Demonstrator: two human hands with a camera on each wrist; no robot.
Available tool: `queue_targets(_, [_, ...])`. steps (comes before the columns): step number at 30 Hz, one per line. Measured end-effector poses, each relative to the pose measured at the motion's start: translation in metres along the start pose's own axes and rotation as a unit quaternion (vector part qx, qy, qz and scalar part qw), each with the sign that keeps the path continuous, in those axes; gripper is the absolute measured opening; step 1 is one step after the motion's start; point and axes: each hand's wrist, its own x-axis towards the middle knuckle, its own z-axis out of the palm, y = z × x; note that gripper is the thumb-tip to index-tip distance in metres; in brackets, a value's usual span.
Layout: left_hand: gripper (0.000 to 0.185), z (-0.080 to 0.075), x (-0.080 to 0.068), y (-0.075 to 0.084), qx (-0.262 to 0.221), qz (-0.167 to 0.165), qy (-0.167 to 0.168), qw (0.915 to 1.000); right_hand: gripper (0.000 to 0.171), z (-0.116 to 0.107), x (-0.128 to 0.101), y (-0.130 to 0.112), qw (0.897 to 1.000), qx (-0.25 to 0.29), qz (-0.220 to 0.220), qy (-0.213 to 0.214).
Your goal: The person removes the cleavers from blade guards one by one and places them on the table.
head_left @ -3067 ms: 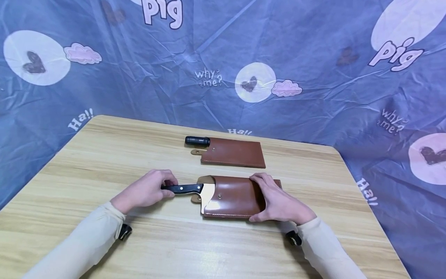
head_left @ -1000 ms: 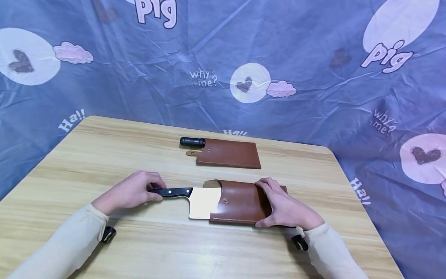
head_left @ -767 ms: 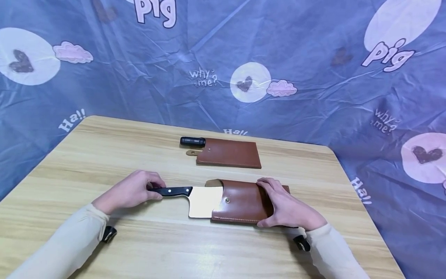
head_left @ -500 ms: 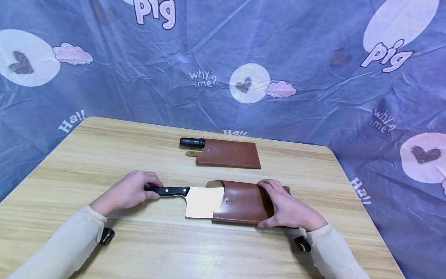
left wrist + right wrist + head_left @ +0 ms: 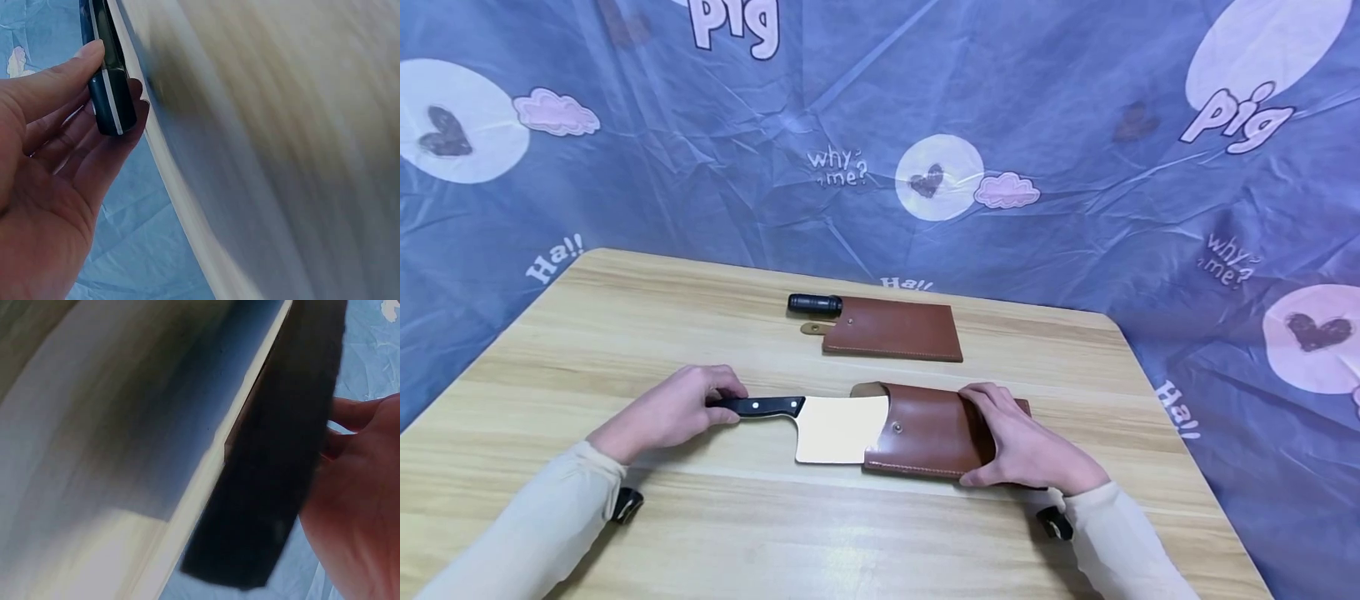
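Note:
A cleaver lies flat on the wooden table (image 5: 625, 333), its broad blade (image 5: 838, 429) partly out of a brown leather sheath (image 5: 928, 429). My left hand (image 5: 670, 408) grips the black riveted handle (image 5: 760, 406); in the left wrist view the handle (image 5: 109, 87) sits between thumb and fingers. My right hand (image 5: 1026, 446) holds the sheath's closed right end, fingers over the top, thumb at the near edge. In the right wrist view the sheath (image 5: 281, 456) shows as a dark edge by my right palm (image 5: 362, 506). A snap stud shows near the sheath's mouth.
A second brown sheath (image 5: 891, 329) lies farther back at the table's middle, a black handle (image 5: 814, 303) sticking out of its left end. Blue printed cloth (image 5: 1075, 167) hangs behind and around the table. The table's right edge is close to my right arm.
My left hand has drawn the cleaver to the left, so much more of the blade shows outside the sheath. My right hand stays on the sheath, which has shifted slightly right.

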Motion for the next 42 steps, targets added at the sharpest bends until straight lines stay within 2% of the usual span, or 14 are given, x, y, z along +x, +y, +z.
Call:
queue_targets(4, [0.022, -0.003, -0.001, -0.001, 0.007, 0.015, -0.001, 0.9999, 0.110, -0.002, -0.002, 0.002, 1.000, -0.002, 0.007, -0.005])
queue_targets(11, [0.024, -0.005, -0.003, 0.001, 0.036, 0.021, -0.006, 0.9991, 0.110, -0.005, -0.005, 0.003, 1.000, 0.005, 0.020, -0.007])
queue_targets(42, [0.024, -0.016, -0.012, -0.005, 0.062, 0.017, 0.003, 0.9980, 0.109, -0.008, -0.010, 0.010, 1.000, -0.008, 0.029, -0.004])
